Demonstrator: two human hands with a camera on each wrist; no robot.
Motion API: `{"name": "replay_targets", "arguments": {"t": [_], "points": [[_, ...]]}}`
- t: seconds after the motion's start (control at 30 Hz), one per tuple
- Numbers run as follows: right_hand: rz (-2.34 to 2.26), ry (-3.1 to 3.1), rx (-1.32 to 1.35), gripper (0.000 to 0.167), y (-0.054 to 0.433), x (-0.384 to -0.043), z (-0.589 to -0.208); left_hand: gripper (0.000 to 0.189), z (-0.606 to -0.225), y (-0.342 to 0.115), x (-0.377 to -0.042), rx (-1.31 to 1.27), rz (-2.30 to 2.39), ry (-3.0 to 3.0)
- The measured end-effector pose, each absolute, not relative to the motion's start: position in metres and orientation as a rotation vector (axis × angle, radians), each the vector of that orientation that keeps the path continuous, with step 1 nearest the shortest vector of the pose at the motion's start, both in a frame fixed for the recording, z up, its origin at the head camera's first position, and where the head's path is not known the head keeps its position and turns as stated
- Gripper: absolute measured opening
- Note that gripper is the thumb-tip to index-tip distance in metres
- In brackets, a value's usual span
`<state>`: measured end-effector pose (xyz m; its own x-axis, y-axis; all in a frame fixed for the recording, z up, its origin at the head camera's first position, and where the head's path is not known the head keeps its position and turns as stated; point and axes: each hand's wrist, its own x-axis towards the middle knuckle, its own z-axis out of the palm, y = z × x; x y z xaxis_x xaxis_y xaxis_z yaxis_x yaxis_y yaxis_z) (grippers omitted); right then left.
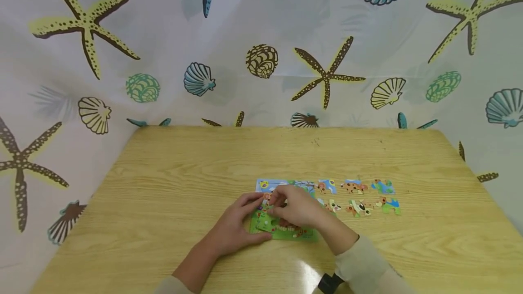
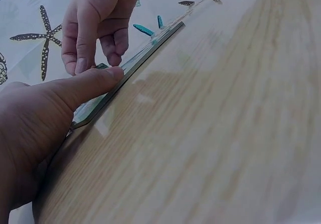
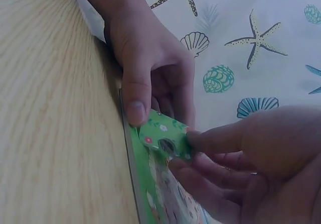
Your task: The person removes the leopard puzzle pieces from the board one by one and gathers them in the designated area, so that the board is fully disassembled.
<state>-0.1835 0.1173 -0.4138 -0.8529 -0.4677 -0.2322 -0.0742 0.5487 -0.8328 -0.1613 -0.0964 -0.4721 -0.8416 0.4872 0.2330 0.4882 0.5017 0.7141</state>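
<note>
A jigsaw puzzle board with a green border and a blue top lies on the table, animal pictures partly covered by the hands. My left hand holds its left side, the thumb along the near edge and the fingers farther up. Over the board, my right hand pinches a green puzzle piece with small flowers between thumb and fingers. In the right wrist view this piece is tilted above the board, close to the left thumb. How its lower edge meets the board is hard to tell.
Several loose puzzle pieces lie in two rows right of the board, the nearest by the right wrist. The wooden table extends around them. A cloth printed with shells and starfish hangs behind and at both sides.
</note>
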Motion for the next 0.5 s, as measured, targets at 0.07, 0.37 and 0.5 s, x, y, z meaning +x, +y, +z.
{"name": "replay_targets", "arguments": {"t": [0.07, 0.37, 0.5], "points": [[-1.253, 2.364, -0.415, 0.014, 0.121, -0.183, -0.413, 0.090, -0.472, -0.096, -0.161, -0.871, -1.293, -2.734], [-1.477, 2.149, -0.382, 0.026, 0.138, -0.183, -0.426, 0.089, -0.475, -0.096, -0.162, -0.862, -1.295, -2.747], [-1.551, 2.019, -0.379, 0.030, 0.147, -0.182, -0.427, 0.088, -0.474, -0.096, -0.162, -0.876, -1.300, -2.738]]}}
